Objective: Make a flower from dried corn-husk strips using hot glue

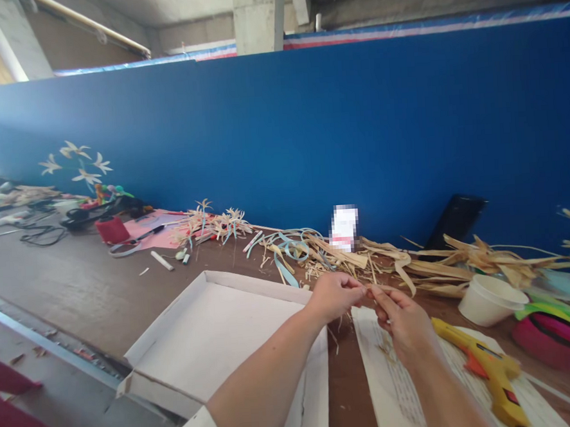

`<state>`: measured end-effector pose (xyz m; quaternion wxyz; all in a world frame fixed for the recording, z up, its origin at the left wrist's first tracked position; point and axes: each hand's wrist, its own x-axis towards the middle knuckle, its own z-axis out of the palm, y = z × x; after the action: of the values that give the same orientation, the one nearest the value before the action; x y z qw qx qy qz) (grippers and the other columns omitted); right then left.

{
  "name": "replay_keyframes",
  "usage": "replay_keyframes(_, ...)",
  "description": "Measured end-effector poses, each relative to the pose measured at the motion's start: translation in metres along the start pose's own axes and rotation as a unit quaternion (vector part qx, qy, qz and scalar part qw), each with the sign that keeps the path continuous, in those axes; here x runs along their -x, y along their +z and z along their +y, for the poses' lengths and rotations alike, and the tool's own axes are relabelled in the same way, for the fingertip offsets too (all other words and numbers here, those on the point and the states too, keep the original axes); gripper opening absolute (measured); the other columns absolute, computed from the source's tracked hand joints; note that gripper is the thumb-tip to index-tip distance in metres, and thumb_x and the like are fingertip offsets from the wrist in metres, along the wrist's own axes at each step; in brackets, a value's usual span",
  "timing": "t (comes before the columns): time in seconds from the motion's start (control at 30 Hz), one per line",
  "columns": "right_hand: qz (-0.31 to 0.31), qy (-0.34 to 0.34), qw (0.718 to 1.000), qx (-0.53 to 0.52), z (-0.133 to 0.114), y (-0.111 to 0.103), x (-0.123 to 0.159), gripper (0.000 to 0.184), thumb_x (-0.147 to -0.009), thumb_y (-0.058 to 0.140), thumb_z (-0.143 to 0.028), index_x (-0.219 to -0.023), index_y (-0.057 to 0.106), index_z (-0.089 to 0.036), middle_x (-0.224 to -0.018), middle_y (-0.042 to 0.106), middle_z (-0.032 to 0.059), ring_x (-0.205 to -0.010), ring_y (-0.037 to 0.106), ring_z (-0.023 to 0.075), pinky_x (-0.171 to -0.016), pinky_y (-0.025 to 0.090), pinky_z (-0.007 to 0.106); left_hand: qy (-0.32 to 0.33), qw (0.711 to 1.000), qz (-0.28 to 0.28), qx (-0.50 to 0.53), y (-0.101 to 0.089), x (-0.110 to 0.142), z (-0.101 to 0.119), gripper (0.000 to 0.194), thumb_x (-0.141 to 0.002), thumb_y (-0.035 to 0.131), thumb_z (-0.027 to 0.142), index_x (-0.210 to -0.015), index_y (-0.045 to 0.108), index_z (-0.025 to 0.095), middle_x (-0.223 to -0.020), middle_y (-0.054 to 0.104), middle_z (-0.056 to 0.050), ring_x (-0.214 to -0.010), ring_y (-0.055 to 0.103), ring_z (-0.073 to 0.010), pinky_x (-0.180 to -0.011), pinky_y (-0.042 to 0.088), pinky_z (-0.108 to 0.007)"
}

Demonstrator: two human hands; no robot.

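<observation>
My left hand (337,295) and my right hand (401,319) meet fingertip to fingertip above the table's middle. Both are closed in a pinch; whatever lies between the fingers is too small and hidden to name. Thin pale strands (335,339) hang just below my left hand. Under the left forearm lies a shallow white cardboard box (215,334). Printed paper (378,356) with husk scraps on it lies beneath my right hand. A yellow hot glue gun (487,362) rests to the right of that hand. Behind both hands spreads a heap of dried husk strips (355,257).
Husk flowers (218,224) lie on pink paper (163,224), near a red cup-shaped piece (112,230). Right of the hands stand a white cup (492,299) and a pink-and-green container (556,335). A dark phone-like slab (457,222) leans against the blue partition (280,136).
</observation>
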<state>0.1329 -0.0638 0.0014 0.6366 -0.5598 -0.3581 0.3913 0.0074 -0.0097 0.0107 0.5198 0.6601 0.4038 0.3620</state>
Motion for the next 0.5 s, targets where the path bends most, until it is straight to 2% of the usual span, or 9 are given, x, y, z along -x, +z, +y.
replay_keyframes(0.17,0.0,-0.006,1.0,0.016,0.0002,-0.0016,0.0008,0.038,-0.061,0.07,-0.048,-0.082,0.066,-0.016,-0.056,0.05,-0.0022,-0.046,0.032,0.0079,-0.04,0.023,0.021,0.009,1.0,-0.003,0.006,0.0001,0.0008,0.001,0.023,-0.068,0.06,0.033,-0.078,0.067,0.013,-0.062,0.062,-0.001,-0.058,0.055,-0.0098,-0.054,0.042,-0.019)
replay_keyframes(0.33,0.011,-0.025,0.998,0.05,0.0059,-0.0053,-0.0034,0.037,-0.063,0.069,-0.05,-0.078,0.064,-0.018,-0.047,0.039,-0.0058,-0.044,0.03,0.009,-0.041,0.021,0.022,0.014,1.0,-0.003,-0.008,0.0006,0.0014,0.0017,0.024,-0.069,0.059,0.033,-0.08,0.067,0.013,-0.062,0.062,-0.001,-0.058,0.054,-0.0098,-0.054,0.041,-0.019)
replay_keyframes(0.5,0.024,-0.054,0.994,0.096,0.0065,-0.0073,-0.0041,0.037,-0.065,0.066,-0.052,-0.081,0.065,-0.019,-0.047,0.039,-0.006,-0.045,0.032,0.0093,-0.042,0.024,0.022,0.025,1.0,-0.002,-0.014,0.0007,0.0014,-0.0004,0.024,-0.069,0.057,0.033,-0.08,0.066,0.012,-0.061,0.062,-0.002,-0.056,0.054,-0.0108,-0.053,0.041,-0.02)
